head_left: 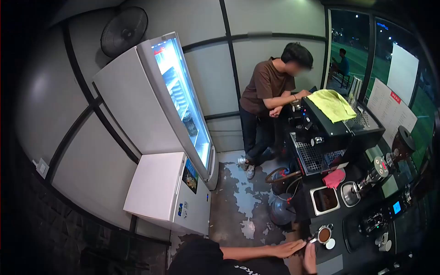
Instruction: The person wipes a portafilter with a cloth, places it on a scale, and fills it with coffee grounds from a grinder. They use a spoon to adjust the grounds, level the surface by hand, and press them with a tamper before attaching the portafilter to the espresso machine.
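Observation:
At the counter's near edge is a portafilter [324, 235] filled with brown ground coffee, its handle pointing toward my hands. My left hand [288, 248] reaches in from the left, its fingers stretched out flat with the tips close to the handle's end. Just below the handle, my right hand [310, 259] stands with its fingers extended upward, close to the left fingertips. Whether either hand touches the handle is hard to make out. A small round white disc [330, 243] lies beside the portafilter.
Another person [270, 87] leans over the espresso machine [339, 123], which carries a yellow cloth [332, 105]. On the counter are a metal bin [324, 200], a pink cloth [334, 178], a grinder [378, 169] and white cups [384, 243]. Water bottles [281, 211] stand on the floor; a white freezer [156, 183] is left.

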{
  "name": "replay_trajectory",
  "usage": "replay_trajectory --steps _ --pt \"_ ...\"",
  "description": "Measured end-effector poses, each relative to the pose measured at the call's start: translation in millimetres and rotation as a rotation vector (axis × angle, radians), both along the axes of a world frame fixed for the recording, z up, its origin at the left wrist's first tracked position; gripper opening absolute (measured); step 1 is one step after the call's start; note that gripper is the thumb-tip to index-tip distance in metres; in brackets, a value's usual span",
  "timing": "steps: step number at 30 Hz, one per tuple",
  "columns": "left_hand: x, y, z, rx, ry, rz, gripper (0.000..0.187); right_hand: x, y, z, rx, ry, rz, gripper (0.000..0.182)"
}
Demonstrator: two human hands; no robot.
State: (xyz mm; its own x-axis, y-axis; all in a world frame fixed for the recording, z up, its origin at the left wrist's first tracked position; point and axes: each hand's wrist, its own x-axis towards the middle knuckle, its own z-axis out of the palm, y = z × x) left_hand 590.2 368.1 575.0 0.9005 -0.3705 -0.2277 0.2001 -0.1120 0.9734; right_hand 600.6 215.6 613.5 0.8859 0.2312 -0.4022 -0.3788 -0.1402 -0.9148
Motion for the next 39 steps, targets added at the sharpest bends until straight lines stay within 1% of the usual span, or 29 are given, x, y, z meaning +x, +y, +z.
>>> replay_trajectory --steps 2,3,4,5,6,7,8,9,11,14,15,17,19,20,21,22,23,25,26,27,28,29,30,32,33,34,35,37,39 --pt "2.9 -8.2 -0.3 0.089 -0.17 -0.001 0.051 9.2 22.1 -20.2 0.251 -0.186 -0.233 0.038" --pt "2.8 -14.5 -1.8 0.174 -0.27 -0.009 0.052 14.6 11.9 -31.5 0.358 -0.093 -0.275 0.035" --pt "0.0 -17.6 5.2 0.24 -0.3 -0.029 0.055 14.8 10.8 -15.5 0.273 -0.167 -0.268 0.033" --pt "-1.5 -23.8 29.9 0.261 -0.225 -0.087 0.052 17.4 6.9 -5.0 0.189 -0.249 -0.251 0.032" --pt "-3.7 -30.8 54.7 0.285 -0.151 -0.146 0.05 17.7 -8.0 -13.5 0.112 -0.349 -0.267 0.032" --pt "-8.0 -33.4 59.2 0.414 -0.206 -0.274 0.055 29.1 -21.0 -22.4 0.052 -0.458 -0.254 0.033" --pt "-9.4 -27.3 59.4 0.56 -0.259 -0.375 0.061 35.3 -41.1 -28.8 -0.053 -0.457 -0.311 0.032" --pt "-16.4 -24.4 45.6 0.436 -0.275 -0.355 0.069 36.5 -51.4 -15.0 0.028 -0.389 -0.407 0.031" --pt "-9.8 0.0 30.7 0.347 -0.235 -0.543 0.081 33.5 -74.0 23.7 0.31 -0.145 -0.521 0.03" --pt "-15.2 39.1 -134.4 0.168 0.221 -0.494 0.091 23.7 -135.2 16.3 0.32 -0.094 -0.536 0.025" --pt "-34.8 60.3 -156.3 0.07 0.373 -0.493 0.095 15.1 -166.6 10.9 0.265 -0.017 -0.451 0.027" --pt "-82.5 103.0 -189.8 0.079 0.646 -0.494 0.096 -8.6 -155.3 45.1 -0.351 -0.012 -0.435 0.052" --pt "-133.5 146.3 -211.2 0.163 0.86 -0.462 0.098 -31.6 -182.3 4.7 -0.581 -0.355 -0.285 0.049" --pt "-152.5 162.5 -216.1 0.194 0.928 -0.423 0.098 -45.5 -177.8 2.1 -0.589 -0.37 -0.298 0.048" --pt "-166.7 172.8 -219.3 0.204 0.977 -0.371 0.099 -58.1 -161.9 15.9 -0.808 -0.322 -0.314 0.045" --pt "-169.7 178.8 -222.1 0.195 0.987 -0.306 0.099 -58.7 -161.6 -25.1 -0.512 -0.402 -0.432 0.044" --pt "-168.3 180.9 -228.0 0.167 0.997 -0.263 0.1 -76.2 -187.9 -50.6 -0.612 -0.544 -0.251 0.059" --pt "-139.2 163.8 -223.0 0.073 1.015 -0.211 0.101 -77.7 -152.0 24.9 -0.496 -0.243 -0.315 0.05" --pt "-120.5 147.0 -223.2 0.022 1.049 -0.214 0.102 -80.0 -154.9 29.6 -0.491 -0.205 -0.343 0.046" --pt "-96.8 131.5 -216.5 -0.025 1.094 -0.222 0.102 -83.3 -161.6 21.1 -0.657 -0.357 -0.366 0.039" --pt "-76.9 112.5 -212.0 -0.059 1.148 -0.237 0.103 -84.1 -169.9 26.5 -0.646 -0.339 -0.39 0.04" --pt "-59.5 98.4 -206.2 -0.073 1.188 -0.227 0.104 -86.3 -185.9 30.9 -0.748 -0.291 -0.337 0.042" --pt "-48.3 90.0 -208.9 -0.092 1.196 -0.198 0.104 -83.0 -199.8 21.2 -0.835 -0.42 -0.379 0.045" --pt "-27.2 83.9 -216.6 -0.135 1.161 -0.084 0.104 -78.1 -220.3 33.5 -0.942 -0.368 -0.465 0.046" --pt "-16.9 83.5 -224.5 -0.154 1.123 -0.026 0.103 -71.7 -232.5 41.3 -1.053 -0.266 -0.476 0.046" --pt "-8.4 80.8 -225.2 -0.205 1.026 0.14 0.102 -66.0 -249.6 42.1 -1.153 -0.269 -0.469 0.045" --pt "0.3 78.7 -225.9 -0.198 1.027 0.133 0.102 -59.6 -263.6 41.2 -1.247 -0.271 -0.456 0.045" --pt "14.8 71.4 -215.5 -0.106 0.805 0.208 0.097 -57.4 -283.6 35.5 -1.095 -0.293 -0.511 0.041" --pt "16.7 77.4 -229.7 0.149 0.666 0.105 0.089 -63.5 -306.1 -0.3 -0.921 -0.453 -0.526 0.044"
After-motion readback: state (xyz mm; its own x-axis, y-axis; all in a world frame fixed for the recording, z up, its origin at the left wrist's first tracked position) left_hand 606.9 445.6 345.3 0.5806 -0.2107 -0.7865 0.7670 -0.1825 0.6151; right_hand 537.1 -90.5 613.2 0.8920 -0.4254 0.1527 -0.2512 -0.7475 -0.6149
